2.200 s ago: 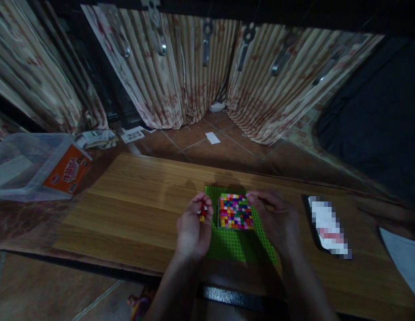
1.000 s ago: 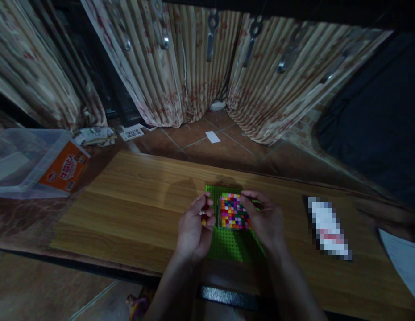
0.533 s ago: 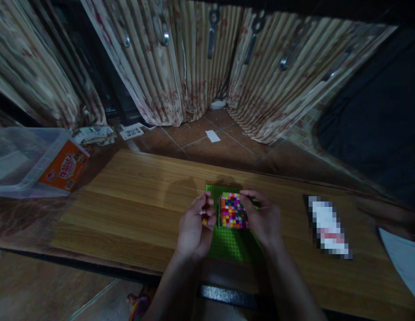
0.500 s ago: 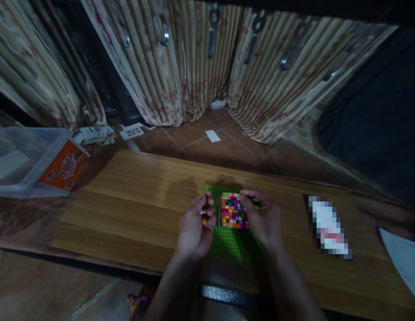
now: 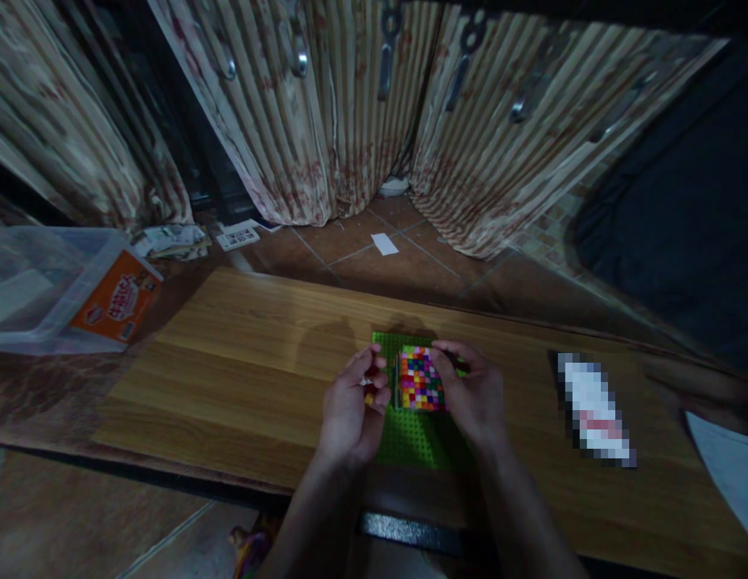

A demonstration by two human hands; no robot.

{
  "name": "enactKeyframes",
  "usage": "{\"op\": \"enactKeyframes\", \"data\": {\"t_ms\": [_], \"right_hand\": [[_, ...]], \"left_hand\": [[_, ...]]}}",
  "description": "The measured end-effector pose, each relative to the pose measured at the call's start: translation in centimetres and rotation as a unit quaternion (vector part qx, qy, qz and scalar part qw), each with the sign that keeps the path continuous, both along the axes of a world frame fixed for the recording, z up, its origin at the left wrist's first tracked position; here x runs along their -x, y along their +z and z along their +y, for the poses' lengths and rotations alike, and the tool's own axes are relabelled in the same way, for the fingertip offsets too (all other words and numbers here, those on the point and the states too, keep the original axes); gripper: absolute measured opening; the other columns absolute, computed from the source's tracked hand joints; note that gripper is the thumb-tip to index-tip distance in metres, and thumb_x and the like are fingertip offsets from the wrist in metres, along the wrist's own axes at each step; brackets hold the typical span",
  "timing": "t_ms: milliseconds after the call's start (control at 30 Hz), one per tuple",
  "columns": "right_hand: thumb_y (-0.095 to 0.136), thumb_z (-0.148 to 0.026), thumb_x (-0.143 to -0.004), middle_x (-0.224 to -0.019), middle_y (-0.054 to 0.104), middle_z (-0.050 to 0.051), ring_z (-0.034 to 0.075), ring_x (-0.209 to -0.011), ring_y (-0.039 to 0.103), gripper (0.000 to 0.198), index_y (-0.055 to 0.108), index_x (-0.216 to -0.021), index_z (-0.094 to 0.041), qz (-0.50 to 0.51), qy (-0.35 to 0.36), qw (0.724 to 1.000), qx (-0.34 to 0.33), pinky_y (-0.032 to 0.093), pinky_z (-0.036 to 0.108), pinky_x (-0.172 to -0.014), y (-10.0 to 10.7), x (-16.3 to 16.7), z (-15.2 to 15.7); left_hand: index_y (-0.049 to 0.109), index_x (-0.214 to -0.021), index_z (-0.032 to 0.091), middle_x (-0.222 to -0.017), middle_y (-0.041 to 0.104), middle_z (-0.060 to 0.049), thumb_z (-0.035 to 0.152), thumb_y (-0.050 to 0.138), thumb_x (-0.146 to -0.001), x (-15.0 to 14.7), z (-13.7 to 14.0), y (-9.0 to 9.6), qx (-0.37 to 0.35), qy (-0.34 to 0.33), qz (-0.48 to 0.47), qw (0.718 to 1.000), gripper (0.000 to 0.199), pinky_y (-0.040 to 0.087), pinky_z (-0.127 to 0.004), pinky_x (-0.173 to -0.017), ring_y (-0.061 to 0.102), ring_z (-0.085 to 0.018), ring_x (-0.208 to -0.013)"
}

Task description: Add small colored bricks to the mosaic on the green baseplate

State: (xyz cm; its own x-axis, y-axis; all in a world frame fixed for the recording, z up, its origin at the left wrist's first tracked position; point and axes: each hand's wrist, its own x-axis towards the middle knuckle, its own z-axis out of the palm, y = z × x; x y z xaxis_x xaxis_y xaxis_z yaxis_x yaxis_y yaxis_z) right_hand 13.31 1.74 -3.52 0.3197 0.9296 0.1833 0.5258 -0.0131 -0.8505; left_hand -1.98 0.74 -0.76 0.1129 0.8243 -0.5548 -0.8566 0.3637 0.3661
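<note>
Head view: a multicoloured square mosaic of small plastic bricks (image 5: 419, 382) sat on the far half of a green studded plastic baseplate (image 5: 413, 442), the landmark here. That plate lay flat on a brown wood-grain tabletop (image 5: 247, 362), likely for a steady base. Left hand (image 5: 345, 410), at the baseplate's left edge, was curled narrow around a few loose pieces, one a small yellow piece (image 5: 368, 399); probably cupped to keep them together and near the mosaic. Right hand (image 5: 478, 396), over the baseplate's right side, had thumb and index drawn close at the mosaic's far right corner, likely for fine handling; couldn't tell if a piece was between them.

Versus the earliest frame: right hand had come left from beside the mosaic, covering its right edge; left fingers had curled further, hiding more pieces.
</note>
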Motion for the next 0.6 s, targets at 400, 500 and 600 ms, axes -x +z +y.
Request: {"op": "enactKeyframes", "data": {"t_ms": [400,500,600], "right_hand": [[0.062,-0.038,-0.078,-0.091,0.072,0.007,0.023,-0.084,0.065,0.024,0.074,-0.089,-0.02,0.044,-0.021,0.998,0.035,0.048,0.038,-0.079,-0.19,0.11,0.17],[0.062,-0.037,-0.078,-0.092,0.072,0.007,0.023,-0.086,0.065,0.023,0.074,-0.087,-0.019,0.062,-0.025,0.997,0.031,0.049,0.038,-0.08,-0.46,0.18,0.27],[0.062,-0.036,-0.078,-0.091,0.073,0.007,0.023,-0.086,0.066,0.023,0.074,-0.086,-0.019,0.067,-0.024,0.997,0.028,0.049,0.038,-0.08,-0.52,0.26,0.3]], "left_hand": [[0.061,-0.088,0.01,-0.069,0.051,0.0,0.011,0.055,-0.084,0.04,0.04,0.12,0.001,0.001,-0.002,1.0,0.008,0.028,-0.013,-0.04,0.039,-0.003,-0.049],[0.062,-0.088,0.01,-0.069,0.051,0.0,0.011,0.056,-0.084,0.0,0.04,0.17,0.002,-0.001,-0.001,1.0,0.008,0.027,-0.013,-0.04,0.039,-0.003,-0.049],[0.062,-0.088,0.009,-0.068,0.051,0.0,0.013,0.056,-0.084,-0.03,0.06,0.25,0.007,-0.006,0.0,1.0,0.008,0.028,-0.013,-0.04,0.039,-0.003,-0.049]]}}
